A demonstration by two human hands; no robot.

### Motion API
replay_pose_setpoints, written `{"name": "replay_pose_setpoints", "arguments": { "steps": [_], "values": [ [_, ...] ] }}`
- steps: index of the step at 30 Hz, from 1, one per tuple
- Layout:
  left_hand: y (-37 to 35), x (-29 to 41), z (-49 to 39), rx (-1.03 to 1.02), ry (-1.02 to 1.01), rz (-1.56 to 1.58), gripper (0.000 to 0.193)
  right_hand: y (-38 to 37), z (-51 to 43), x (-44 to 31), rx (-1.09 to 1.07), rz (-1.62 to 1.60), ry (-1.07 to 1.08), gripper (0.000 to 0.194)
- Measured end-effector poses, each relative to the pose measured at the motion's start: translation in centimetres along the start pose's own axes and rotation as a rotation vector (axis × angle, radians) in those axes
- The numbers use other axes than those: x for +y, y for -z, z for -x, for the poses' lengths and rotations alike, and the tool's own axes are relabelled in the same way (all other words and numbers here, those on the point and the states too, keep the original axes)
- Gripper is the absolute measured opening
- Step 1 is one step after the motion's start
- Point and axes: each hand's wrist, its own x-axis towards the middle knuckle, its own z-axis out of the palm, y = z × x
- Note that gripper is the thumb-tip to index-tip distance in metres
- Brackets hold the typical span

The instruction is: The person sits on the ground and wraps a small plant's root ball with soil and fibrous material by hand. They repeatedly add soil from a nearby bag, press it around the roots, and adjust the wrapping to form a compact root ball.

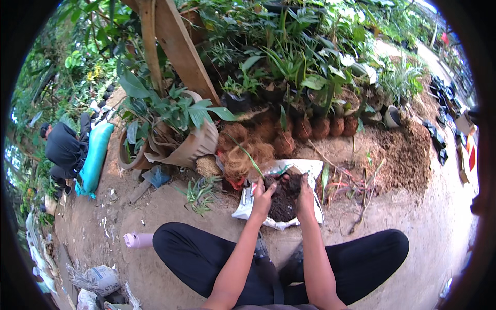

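Observation:
In front of me lies an open white sack (242, 211) with dark soil (282, 209) in it. My left hand (264, 198) is over the sack's left side, its fingers around a small plant whose long, narrow green leaf (247, 154) slants up and left from the fingertips. Opposite it, my right hand (305, 195) cups a clump of dark soil (296, 181) at the sack's right side. Soil hides the plant's base and some of my fingertips.
Brown coconut fibre (255, 153) lies beyond the sack, beside a row of round fibre-wrapped plants (321, 128). A tilted planter (193, 143) stands left; loose brown soil (407, 162) is heaped right. A pink bottle (139, 240) lies by my left knee. Another person (66, 147) bends near a turquoise sack (96, 159).

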Motion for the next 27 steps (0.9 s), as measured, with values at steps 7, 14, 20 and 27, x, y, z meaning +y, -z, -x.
{"name": "replay_pose_setpoints", "arguments": {
  "steps": [7, 14, 20, 27],
  "values": [
    [-0.9, 1.0, 0.9, -0.053, -0.109, -0.127, 0.053, 0.2, 0.3, -0.1, -0.034, -0.012, 0.048, 0.062],
    [-1.3, 1.4, 0.8, -0.052, -0.095, -0.168, 0.046, -0.4, 0.4, 0.5, -0.166, -0.131, 0.085, 0.058],
    [-2.2, 1.0, 1.5, 0.033, -0.178, -0.21, 0.048, -1.0, 0.6, 1.6, -0.147, 0.078, 0.242, 0.059],
    [-1.5, 0.3, 1.1, -0.084, -0.115, -0.236, 0.053, -1.8, 1.4, 3.0, -0.233, 0.397, 0.353, 0.059]
  ]
}}
